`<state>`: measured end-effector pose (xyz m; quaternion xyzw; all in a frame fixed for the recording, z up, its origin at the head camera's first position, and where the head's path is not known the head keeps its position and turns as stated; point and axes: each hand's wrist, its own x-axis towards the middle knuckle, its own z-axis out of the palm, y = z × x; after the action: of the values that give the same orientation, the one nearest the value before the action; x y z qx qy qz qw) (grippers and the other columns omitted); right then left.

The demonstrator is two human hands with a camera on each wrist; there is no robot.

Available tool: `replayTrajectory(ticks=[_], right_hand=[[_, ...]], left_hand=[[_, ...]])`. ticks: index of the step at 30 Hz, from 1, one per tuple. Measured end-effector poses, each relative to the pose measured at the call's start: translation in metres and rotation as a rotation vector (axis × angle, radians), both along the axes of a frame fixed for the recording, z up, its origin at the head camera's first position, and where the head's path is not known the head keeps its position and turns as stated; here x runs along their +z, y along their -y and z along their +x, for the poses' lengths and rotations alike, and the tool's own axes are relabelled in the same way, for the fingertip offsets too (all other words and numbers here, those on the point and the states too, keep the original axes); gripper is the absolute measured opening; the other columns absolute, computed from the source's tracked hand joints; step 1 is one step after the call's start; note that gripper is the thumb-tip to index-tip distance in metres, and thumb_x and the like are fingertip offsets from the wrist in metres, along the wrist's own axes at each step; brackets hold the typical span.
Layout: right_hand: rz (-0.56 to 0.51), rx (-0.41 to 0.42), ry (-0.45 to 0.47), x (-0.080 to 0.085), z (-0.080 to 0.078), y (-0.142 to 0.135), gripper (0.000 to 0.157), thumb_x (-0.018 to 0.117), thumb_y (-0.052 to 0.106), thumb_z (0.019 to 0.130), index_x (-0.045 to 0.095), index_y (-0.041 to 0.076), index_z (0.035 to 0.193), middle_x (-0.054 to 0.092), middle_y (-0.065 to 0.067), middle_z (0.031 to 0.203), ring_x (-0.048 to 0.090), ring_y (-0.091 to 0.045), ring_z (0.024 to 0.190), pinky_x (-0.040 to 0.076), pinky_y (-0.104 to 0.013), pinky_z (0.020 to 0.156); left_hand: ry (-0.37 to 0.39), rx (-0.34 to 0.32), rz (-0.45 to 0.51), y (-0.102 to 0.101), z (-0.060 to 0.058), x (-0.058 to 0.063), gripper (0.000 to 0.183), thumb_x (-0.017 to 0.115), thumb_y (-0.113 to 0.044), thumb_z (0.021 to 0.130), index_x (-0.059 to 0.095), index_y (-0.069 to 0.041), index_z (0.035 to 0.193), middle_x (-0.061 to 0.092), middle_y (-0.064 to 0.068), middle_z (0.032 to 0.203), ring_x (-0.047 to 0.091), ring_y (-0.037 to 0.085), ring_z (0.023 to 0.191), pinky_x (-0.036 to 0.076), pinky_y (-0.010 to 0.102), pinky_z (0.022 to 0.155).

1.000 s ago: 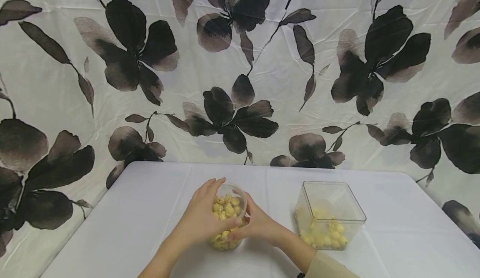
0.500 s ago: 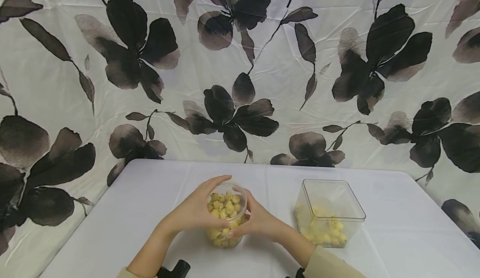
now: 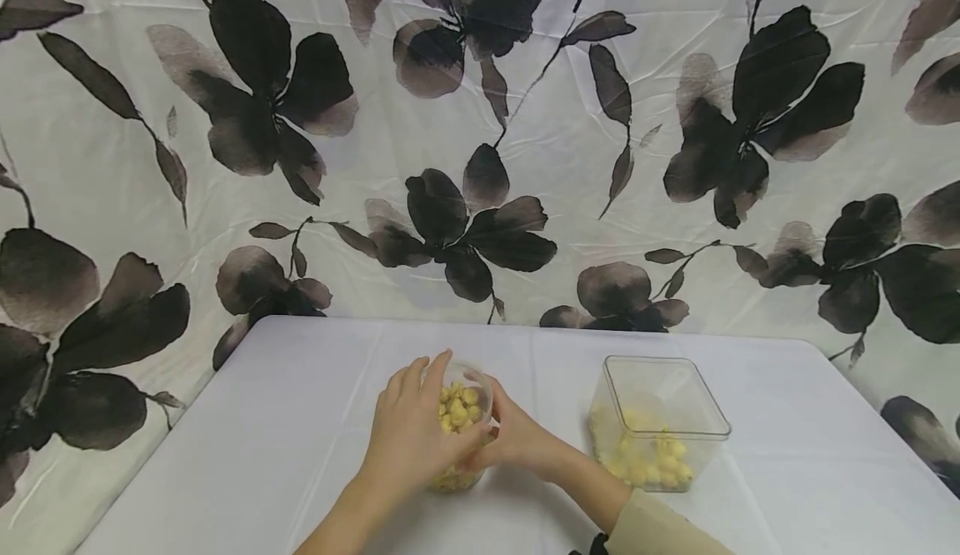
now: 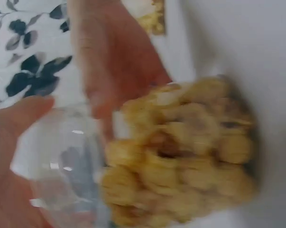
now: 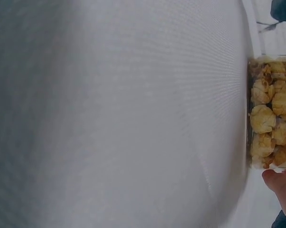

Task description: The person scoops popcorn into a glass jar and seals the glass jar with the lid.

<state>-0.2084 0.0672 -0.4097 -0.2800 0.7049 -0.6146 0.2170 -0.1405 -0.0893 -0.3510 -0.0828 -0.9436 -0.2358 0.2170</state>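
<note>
Between both hands stands a clear round plastic jar (image 3: pixel 461 407) filled with yellow popcorn. My left hand (image 3: pixel 411 434) spans its transparent top from the left, thumb in front and fingertips at the far side of the rim. Lower on the right side, my right hand (image 3: pixel 517 438) grips the jar's body. Seen from the left wrist, the popcorn (image 4: pixel 176 161) fills the body below the clear top, and the view is blurred. In the right wrist view, the jar (image 5: pixel 271 114) shows only at the right edge, with the right thumb (image 5: pixel 279 186) by it.
A clear square container (image 3: pixel 660 430), partly filled with yellow popcorn, stands on the table to the right of the jar. White cloth covers the table (image 3: pixel 247 472). Behind its far edge hangs a white curtain (image 3: pixel 480 138) with dark flowers.
My left hand swung round the jar's top, its wrist going left and then back right. My right hand stays on the jar, which keeps its place.
</note>
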Motion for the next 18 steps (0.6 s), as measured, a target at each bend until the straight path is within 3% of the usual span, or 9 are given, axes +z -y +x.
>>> replayTrajectory(ticks=[5, 10, 13, 15, 18], right_hand=[[-0.023, 0.019, 0.005, 0.001, -0.001, -0.001, 0.100, 0.080, 0.003, 0.064, 0.022, 0.018, 0.144, 0.038, -0.003, 0.138, 0.038, -0.018, 0.125, 0.030, -0.045, 0.105], [-0.002, 0.031, 0.007, 0.003, -0.001, -0.003, 0.098, 0.081, 0.008, 0.067, 0.022, 0.023, 0.144, 0.031, -0.001, 0.144, 0.029, -0.019, 0.132, 0.027, -0.047, 0.107], [0.007, 0.034, 0.007, 0.003, -0.001, -0.003, 0.099, 0.081, 0.009, 0.068, 0.020, 0.021, 0.145, 0.029, -0.001, 0.146, 0.026, -0.020, 0.135, 0.025, -0.049, 0.107], [0.001, 0.034, 0.012, 0.002, -0.001, -0.002, 0.100, 0.081, 0.008, 0.068, 0.020, 0.020, 0.145, 0.030, -0.002, 0.145, 0.027, -0.020, 0.134, 0.025, -0.048, 0.107], [-0.002, 0.029, 0.008, 0.002, -0.001, -0.002, 0.101, 0.081, 0.007, 0.067, 0.020, 0.019, 0.145, 0.034, -0.002, 0.142, 0.031, -0.019, 0.131, 0.027, -0.047, 0.106]], left_hand=[[0.022, -0.059, -0.074, 0.003, -0.005, 0.009, 0.063, 0.077, -0.045, 0.065, 0.063, -0.008, 0.114, 0.052, 0.023, 0.120, 0.046, 0.041, 0.111, 0.040, 0.057, 0.086], [0.118, -0.253, -0.083, 0.019, -0.014, 0.016, 0.055, 0.078, -0.038, 0.068, 0.066, -0.015, 0.116, 0.049, 0.024, 0.128, 0.043, 0.044, 0.118, 0.038, 0.060, 0.091], [0.191, -0.363, -0.034, 0.028, -0.017, 0.017, 0.056, 0.080, -0.028, 0.067, 0.065, -0.013, 0.119, 0.041, 0.026, 0.137, 0.035, 0.046, 0.126, 0.034, 0.062, 0.095], [0.212, -0.342, 0.004, 0.029, -0.016, 0.016, 0.060, 0.081, -0.030, 0.067, 0.063, -0.012, 0.122, 0.032, 0.027, 0.143, 0.026, 0.047, 0.131, 0.031, 0.065, 0.095], [0.182, -0.168, 0.067, 0.022, -0.007, 0.013, 0.065, 0.080, -0.041, 0.068, 0.062, -0.012, 0.123, 0.025, 0.027, 0.146, 0.018, 0.048, 0.134, 0.028, 0.068, 0.094]])
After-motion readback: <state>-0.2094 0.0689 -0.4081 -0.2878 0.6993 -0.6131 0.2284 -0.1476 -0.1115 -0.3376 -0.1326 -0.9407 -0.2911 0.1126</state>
